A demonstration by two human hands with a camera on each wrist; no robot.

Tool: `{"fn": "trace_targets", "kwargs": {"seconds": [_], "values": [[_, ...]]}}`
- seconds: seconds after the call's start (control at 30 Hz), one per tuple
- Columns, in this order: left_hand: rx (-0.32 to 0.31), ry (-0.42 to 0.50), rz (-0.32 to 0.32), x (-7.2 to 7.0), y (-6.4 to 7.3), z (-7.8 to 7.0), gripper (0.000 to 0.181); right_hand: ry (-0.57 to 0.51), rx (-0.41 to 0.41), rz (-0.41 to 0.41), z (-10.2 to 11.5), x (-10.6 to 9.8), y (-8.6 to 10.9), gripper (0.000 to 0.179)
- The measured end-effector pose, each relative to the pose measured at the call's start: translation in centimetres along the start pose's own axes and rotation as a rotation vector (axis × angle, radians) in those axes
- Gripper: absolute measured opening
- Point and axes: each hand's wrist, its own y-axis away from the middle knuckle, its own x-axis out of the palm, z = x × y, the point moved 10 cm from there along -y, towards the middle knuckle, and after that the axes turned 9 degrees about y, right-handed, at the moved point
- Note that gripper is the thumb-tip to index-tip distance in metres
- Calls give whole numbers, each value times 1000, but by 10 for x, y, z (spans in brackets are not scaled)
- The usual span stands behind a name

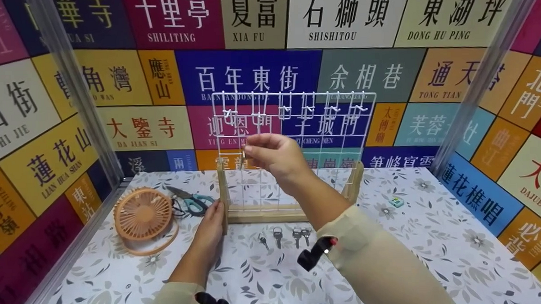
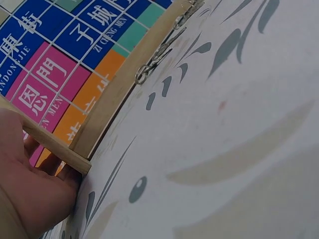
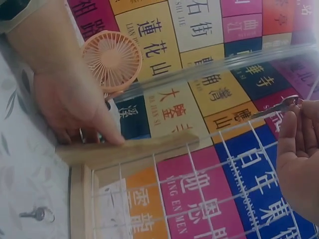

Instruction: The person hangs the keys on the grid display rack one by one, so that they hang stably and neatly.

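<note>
A white wire grid rack [image 1: 295,94] stands upright on a wooden base [image 1: 263,216], with several white hooks [image 1: 358,109] along its top. At the rack's left side my left hand [image 1: 209,228] grips the wooden upright [image 2: 60,148], its fingers reaching behind the wood. My right hand [image 1: 277,160] is raised before the grid's left part, below the hooks. Between its thumb and fingers it pinches a small metal key [image 3: 275,107] by the ring end; the blade points away from the fingertips. Several more keys [image 1: 278,237] with rings lie in a row on the table before the base.
To the left stands an orange fan [image 1: 143,215] with a loop stand. Scissors [image 1: 193,202] with teal handles lie between it and the rack. A small green and white piece [image 1: 396,202] lies at the right. Walls with coloured sign panels enclose the leaf-patterned table [image 1: 427,254].
</note>
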Motion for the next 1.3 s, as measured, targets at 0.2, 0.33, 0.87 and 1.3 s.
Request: {"fn": "trace_targets", "kwargs": {"seconds": [0.2,0.33,0.87,1.3], "values": [[-5,-15,-1,0,1,0,76,-88,12,-34,11,15,-10,22],[-24,-11,-2,1,1,2,74,-203,22,-70,15,22,-14,23],[-14,-21,13,2,1,3,75,-480,56,-77,17,39,-17,15],[-12,-7,18,1,3,-1,76,-492,41,-21,22,47,-18,14]]}}
